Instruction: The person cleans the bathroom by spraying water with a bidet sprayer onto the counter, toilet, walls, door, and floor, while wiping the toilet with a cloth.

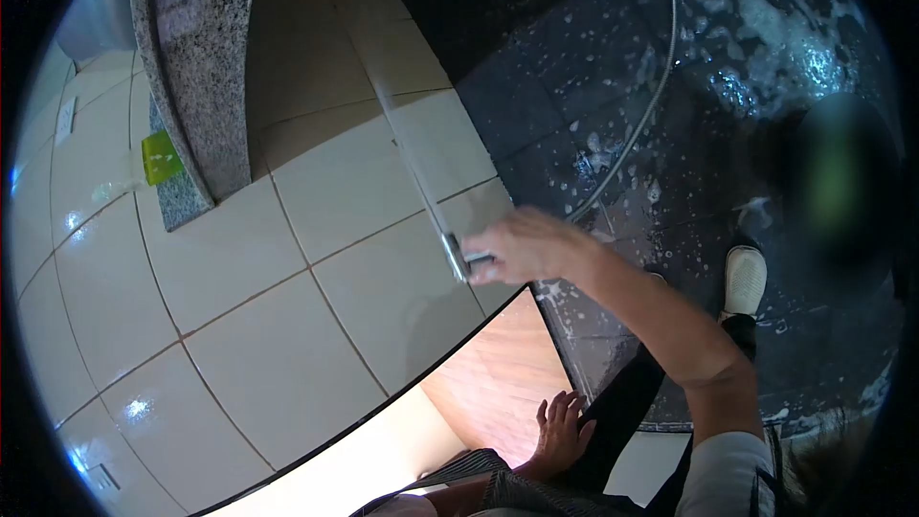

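Note:
My right hand [531, 247] is closed around a chrome handheld sprayer [454, 257]. A jet of water [410, 155] shoots from its head toward the lower part of the beige tiled wall. From behind the hand a flexible metal hose [661, 86] curves away over the dark floor. Lower in view, my left hand [560, 436] has its fingers spread against a wood-toned panel [507, 359], near the panel's edge. Whether it presses on the panel or only hovers there, I cannot tell.
Foamy suds [785, 14] and water cover the dark tiled floor [546, 105]. A granite slab [196, 48] juts from the wall tiles [354, 297], with a green object [161, 158] beside it. One pale shoe [745, 280] stands on the floor. A blurred dark-and-green shape [833, 191] looms at right.

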The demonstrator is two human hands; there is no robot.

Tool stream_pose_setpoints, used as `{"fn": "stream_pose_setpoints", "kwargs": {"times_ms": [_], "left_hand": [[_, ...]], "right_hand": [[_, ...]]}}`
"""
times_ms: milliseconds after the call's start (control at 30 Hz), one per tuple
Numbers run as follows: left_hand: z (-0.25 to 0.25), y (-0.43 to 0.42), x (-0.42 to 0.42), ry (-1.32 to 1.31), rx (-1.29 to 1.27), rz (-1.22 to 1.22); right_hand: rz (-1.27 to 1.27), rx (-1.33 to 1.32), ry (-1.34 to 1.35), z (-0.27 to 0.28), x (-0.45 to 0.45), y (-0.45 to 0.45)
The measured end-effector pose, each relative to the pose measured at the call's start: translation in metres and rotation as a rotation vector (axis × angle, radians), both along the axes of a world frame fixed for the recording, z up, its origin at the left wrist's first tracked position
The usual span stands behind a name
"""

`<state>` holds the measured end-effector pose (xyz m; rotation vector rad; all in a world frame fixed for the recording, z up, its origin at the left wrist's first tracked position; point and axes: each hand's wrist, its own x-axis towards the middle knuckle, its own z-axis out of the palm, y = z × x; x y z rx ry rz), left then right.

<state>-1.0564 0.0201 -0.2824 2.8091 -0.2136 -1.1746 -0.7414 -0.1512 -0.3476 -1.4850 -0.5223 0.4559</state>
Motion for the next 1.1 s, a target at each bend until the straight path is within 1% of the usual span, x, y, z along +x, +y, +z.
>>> {"fn": "stream_pose_setpoints", "kwargs": {"times_ms": [67, 100, 167, 200, 267, 400, 467, 500, 533, 600, 633, 667, 700, 767, 867, 933, 967, 1033, 1067, 1100], "left_hand": [[0.000, -0.001, 0.000, 0.007, 0.016, 0.004], [0.000, -0.001, 0.000, 0.011, 0.014, 0.011], [0.000, -0.001, -0.001, -0.002, 0.015, 0.008], [-0.001, 0.000, -0.002, 0.001, 0.009, 0.016], [-0.002, 0.002, -0.005, 0.002, 0.024, 0.039], [-0.002, 0.004, -0.010, -0.032, 0.005, 0.083], [0.002, 0.004, -0.011, -0.036, -0.027, 0.114], [0.001, 0.007, -0.014, -0.038, -0.019, 0.127], [0.000, 0.010, -0.018, -0.038, -0.014, 0.144], [-0.001, 0.014, -0.025, -0.018, -0.016, 0.176], [0.000, 0.014, -0.027, -0.023, -0.004, 0.184], [0.001, 0.014, -0.030, -0.026, 0.005, 0.191], [0.002, 0.013, -0.029, -0.041, -0.009, 0.202], [0.002, 0.015, -0.035, -0.068, -0.041, 0.250], [0.007, 0.013, -0.037, -0.083, -0.061, 0.322], [0.008, 0.014, -0.041, -0.110, -0.093, 0.372], [0.010, 0.014, -0.042, -0.093, -0.084, 0.397], [0.012, 0.015, -0.044, -0.083, -0.101, 0.449], [0.013, 0.015, -0.046, -0.071, -0.095, 0.481], [0.009, 0.017, -0.054, -0.103, -0.101, 0.483]], "right_hand": [[0.132, -0.054, -0.073, -0.009, -0.011, 0.024], [0.140, -0.056, -0.069, -0.023, -0.017, 0.040], [0.118, -0.129, -0.184, -0.053, -0.031, 0.065], [0.127, -0.133, -0.182, -0.059, -0.032, 0.067], [0.195, -0.328, -0.044, -0.073, -0.034, 0.071], [0.184, -0.417, 0.027, -0.099, -0.034, 0.070], [0.103, -0.528, 0.066, -0.108, -0.036, 0.062], [0.030, -0.595, 0.041, -0.114, -0.044, 0.062], [0.056, -0.615, 0.036, -0.116, -0.049, 0.062], [0.027, -0.719, 0.084, -0.119, -0.062, 0.057], [-0.015, -0.704, -0.065, -0.117, -0.067, 0.062], [0.086, -0.717, 0.009, -0.117, -0.068, 0.068], [0.184, -0.729, 0.085, -0.104, -0.061, 0.078], [0.210, -0.698, -0.068, -0.094, -0.056, 0.101], [0.337, -0.771, -0.151, -0.092, -0.029, 0.121], [0.181, -0.796, 0.072, -0.084, -0.009, 0.115], [0.198, -0.822, 0.063, -0.087, -0.009, 0.109], [-0.095, -0.990, 0.248, -0.105, -0.014, 0.090], [-0.080, -1.019, 0.234, -0.110, -0.020, 0.086], [-0.153, -1.095, 0.278, -0.113, -0.030, 0.084]]}}
